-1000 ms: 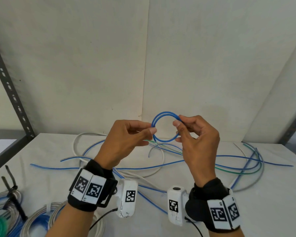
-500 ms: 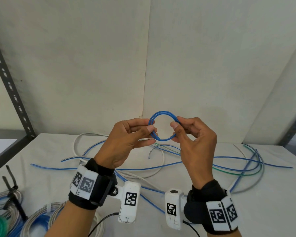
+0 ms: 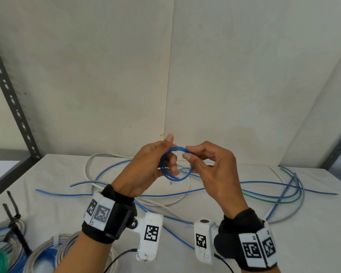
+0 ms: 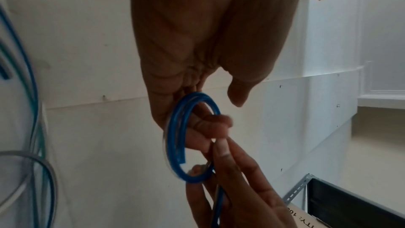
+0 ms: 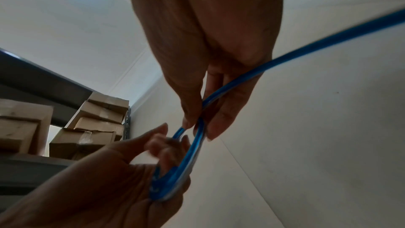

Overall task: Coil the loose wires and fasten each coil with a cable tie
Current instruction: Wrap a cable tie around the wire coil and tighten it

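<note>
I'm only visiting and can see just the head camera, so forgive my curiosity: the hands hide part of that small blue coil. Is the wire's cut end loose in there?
Observer: Yes. The left wrist view shows the cut end lying free along the inside of the blue coil.
Visitor: And is the whole wire wound up?
Observer: No. In the right wrist view a loose tail leaves the pinch of the right hand and runs out of the frame.
Visitor: Anything in the room that I can't see?
Observer: Stacked cardboard boxes on a shelf, in the right wrist view.
</note>
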{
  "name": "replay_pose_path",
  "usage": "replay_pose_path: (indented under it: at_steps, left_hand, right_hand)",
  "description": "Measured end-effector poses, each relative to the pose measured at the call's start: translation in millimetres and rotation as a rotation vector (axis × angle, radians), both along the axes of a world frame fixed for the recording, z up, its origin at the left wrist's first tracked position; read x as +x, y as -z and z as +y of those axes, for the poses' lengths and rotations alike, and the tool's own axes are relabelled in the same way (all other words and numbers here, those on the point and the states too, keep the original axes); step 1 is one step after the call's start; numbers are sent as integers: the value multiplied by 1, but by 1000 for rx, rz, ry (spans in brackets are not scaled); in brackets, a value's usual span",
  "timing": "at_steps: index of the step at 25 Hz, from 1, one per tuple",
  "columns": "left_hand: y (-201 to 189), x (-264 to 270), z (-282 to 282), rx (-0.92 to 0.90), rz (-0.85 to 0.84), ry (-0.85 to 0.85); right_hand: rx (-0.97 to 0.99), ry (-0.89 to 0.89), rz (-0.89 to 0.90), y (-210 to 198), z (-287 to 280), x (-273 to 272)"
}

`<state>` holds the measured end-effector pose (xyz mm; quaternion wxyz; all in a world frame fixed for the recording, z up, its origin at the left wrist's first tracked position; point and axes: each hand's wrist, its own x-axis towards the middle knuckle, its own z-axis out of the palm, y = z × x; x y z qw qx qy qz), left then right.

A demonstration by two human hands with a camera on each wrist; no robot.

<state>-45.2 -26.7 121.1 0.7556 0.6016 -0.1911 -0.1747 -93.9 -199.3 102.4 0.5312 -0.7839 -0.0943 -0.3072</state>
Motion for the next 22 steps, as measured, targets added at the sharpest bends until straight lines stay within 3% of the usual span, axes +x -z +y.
replay_pose_path:
  at_steps: [5,11,17,20,22]
  left_hand:
    - [-3,-4,-2,4,121,107]
    - [-5,-6,-6,-75,57,-90]
    - [-8,-3,-6,-438,134,-299]
    - [-5,-3,-8,-499,150,-291]
    - [-4,-2,-5,-391,145,-217]
  right_hand:
    - [-10,-60,12,-1,4,-2]
    - [170,-96,-4,-4,21,-4]
    - [365,-103,11,8,50,-2]
    - [421,-97,6,8,54,0]
    - [351,-65,-21,5,40,1]
